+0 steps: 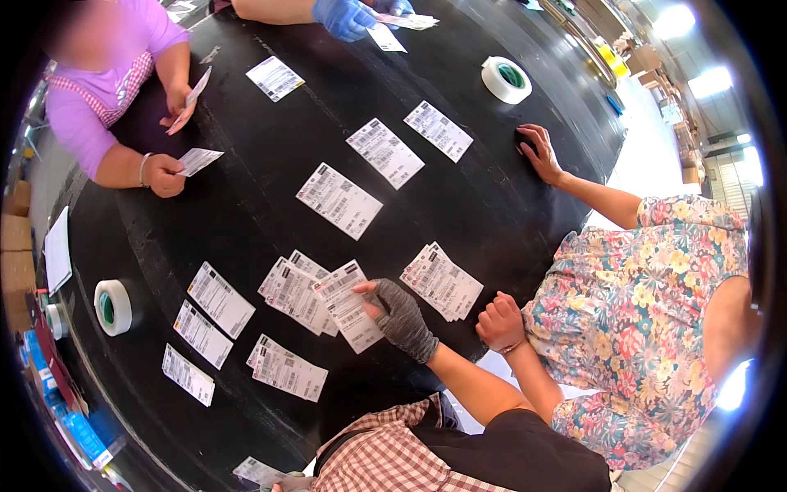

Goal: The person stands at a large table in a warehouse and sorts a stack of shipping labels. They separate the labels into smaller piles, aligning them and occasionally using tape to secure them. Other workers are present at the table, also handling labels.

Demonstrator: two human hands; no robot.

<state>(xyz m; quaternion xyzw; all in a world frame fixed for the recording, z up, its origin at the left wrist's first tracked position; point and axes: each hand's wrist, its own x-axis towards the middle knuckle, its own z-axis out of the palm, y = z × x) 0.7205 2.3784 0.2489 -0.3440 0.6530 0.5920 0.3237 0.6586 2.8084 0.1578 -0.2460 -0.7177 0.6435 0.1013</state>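
Note:
In my right hand (398, 316), in a grey fingerless glove, is a white shipping label (348, 307), pinched between thumb and fingers. It hangs over the edge of a spread pile of labels (288, 289) on the black table. At the bottom edge, my left hand (291, 484) is mostly cut off; its fingers close on more labels (256, 470). Just left of my right hand lies a small stack of labels (287, 369), and a thicker stack (443, 281) lies to its right. Single labels and small stacks (220, 299) lie in a slanting row at the left.
More labels (338, 201) lie across the black table (205, 238). Two white tape rolls (113, 307) (507, 79) sit on it. A person in purple (123, 90) and someone in blue gloves (344, 18) hold labels. At right, a person in a floral top (639, 312) rests a hand on the table.

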